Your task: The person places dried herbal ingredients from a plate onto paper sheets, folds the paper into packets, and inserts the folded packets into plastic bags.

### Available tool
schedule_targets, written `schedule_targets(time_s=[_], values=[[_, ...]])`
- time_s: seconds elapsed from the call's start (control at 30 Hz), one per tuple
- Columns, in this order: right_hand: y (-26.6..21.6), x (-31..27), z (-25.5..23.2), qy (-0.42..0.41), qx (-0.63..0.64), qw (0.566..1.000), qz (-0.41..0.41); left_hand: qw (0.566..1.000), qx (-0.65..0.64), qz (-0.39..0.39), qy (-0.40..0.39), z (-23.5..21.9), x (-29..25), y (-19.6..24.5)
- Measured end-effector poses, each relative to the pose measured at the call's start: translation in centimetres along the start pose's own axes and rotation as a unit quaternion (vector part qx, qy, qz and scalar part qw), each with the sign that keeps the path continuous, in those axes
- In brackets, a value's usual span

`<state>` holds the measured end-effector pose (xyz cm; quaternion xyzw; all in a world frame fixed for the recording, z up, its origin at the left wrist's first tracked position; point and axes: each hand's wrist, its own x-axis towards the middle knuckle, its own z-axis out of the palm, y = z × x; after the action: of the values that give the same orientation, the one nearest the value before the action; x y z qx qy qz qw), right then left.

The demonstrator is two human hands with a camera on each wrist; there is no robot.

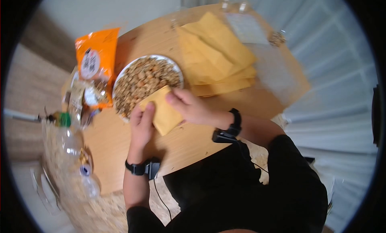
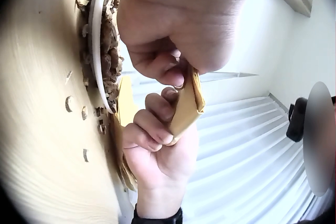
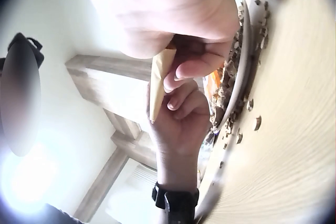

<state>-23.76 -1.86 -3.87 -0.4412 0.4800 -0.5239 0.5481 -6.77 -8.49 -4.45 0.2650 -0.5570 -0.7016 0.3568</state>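
Observation:
A folded yellow paper packet [image 1: 165, 114] is held between both hands, over the near edge of a white plate [image 1: 180, 68] heaped with brown chopped pieces [image 1: 146, 78]. My left hand [image 1: 142, 124] pinches the packet's left side, thumb on top. At its right side my right hand [image 1: 193, 107] grips it, thumb on the upper face. In the left wrist view the packet [image 2: 185, 109] shows edge-on with fingers curled behind it. The right wrist view shows the packet [image 3: 160, 79] as a thin wedge between the two hands.
Yellow paper sheets [image 1: 217, 56] lie stacked behind the right hand. An orange bag [image 1: 106, 52] stands left of the plate, with a green-capped bottle [image 1: 64, 119] nearer the left edge. Small jars [image 1: 243, 6] are at the far right. Loose pieces [image 2: 84, 112] lie beside the plate.

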Motion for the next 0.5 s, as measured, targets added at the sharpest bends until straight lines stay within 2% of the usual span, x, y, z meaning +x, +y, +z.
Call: schedule_targets(time_s=[0.07,0.13,0.2,0.27,0.3,0.37,0.43,0.47,0.5], values=[[-1.0,-0.3,0.1,0.038,-0.016,0.999,-0.023,0.998,-0.058,0.009,0.014,0.4,-0.1,-0.1],[-1.4,0.1,-0.7,0.033,-0.228,0.962,-0.145,0.999,-0.033,0.013,-0.004,0.0,0.0,-0.6],[-2.5,-0.7,-0.8,0.045,-0.226,0.962,-0.146,1.0,0.008,0.009,-0.023,0.2,0.0,-0.5],[-3.9,-2.2,-1.4,-0.02,-0.183,0.979,-0.084,0.999,0.0,0.026,-0.038,-0.1,0.3,-1.1],[-4.7,-3.0,-2.0,-0.016,-0.187,0.978,-0.085,0.999,-0.041,0.019,-0.015,-0.2,0.4,-1.2],[-6.3,-5.2,-4.3,0.057,-0.109,0.992,-0.017,0.994,-0.107,0.008,0.011,-0.1,0.5,-0.9],[-8.2,-6.8,-9.8,0.15,-0.131,0.98,0.002,0.991,-0.132,0.016,0.017,-0.2,0.7,-0.5],[-9.1,-7.5,-12.5,0.215,-0.251,0.943,-0.034,0.988,-0.152,0.024,0.026,-0.3,0.9,-0.4],[-8.3,-8.2,-17.2,0.264,-0.337,0.902,-0.053,0.987,-0.152,0.012,0.039,-0.5,1.0,-0.3]])
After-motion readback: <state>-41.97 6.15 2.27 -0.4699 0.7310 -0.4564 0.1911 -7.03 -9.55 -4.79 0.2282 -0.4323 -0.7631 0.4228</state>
